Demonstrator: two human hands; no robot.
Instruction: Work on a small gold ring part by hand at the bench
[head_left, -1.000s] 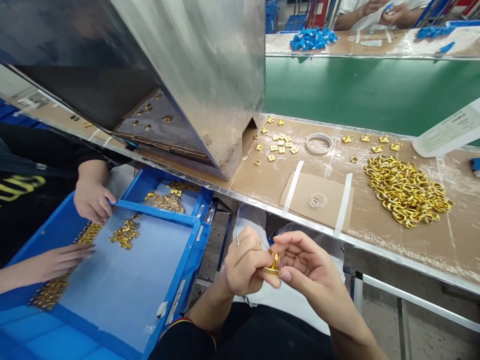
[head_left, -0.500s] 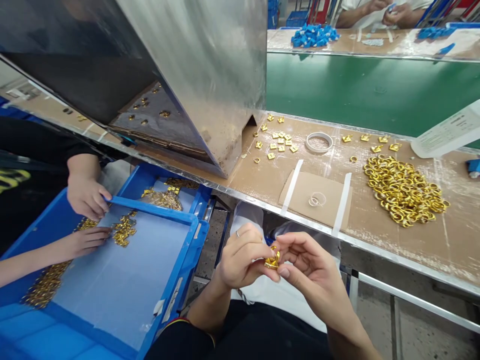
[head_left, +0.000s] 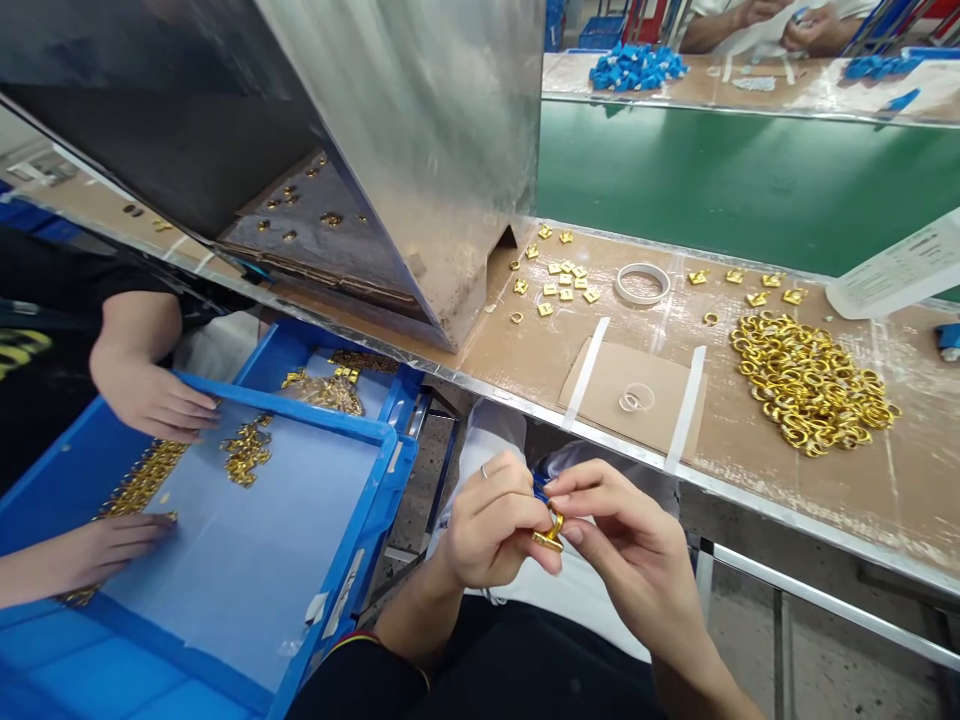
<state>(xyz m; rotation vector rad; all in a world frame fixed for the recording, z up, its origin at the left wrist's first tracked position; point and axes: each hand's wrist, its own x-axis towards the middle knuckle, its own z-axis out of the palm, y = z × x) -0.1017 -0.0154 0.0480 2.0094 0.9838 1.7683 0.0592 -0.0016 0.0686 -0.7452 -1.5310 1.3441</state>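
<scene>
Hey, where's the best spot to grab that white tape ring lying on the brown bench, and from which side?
Take the white tape ring by its rim from above, one finger inside the hole, thumb outside: it lies flat and apart from the gold pieces.

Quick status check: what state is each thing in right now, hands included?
Left hand: pinching the gold piece.
Right hand: pinching the gold piece from the other side.
Gold piece: held between both hands, off the bench.
Gold rings: heaped loose on the bench.
Tape roll: lying flat.
Blue tray: open, a co-worker's hands inside.
</scene>
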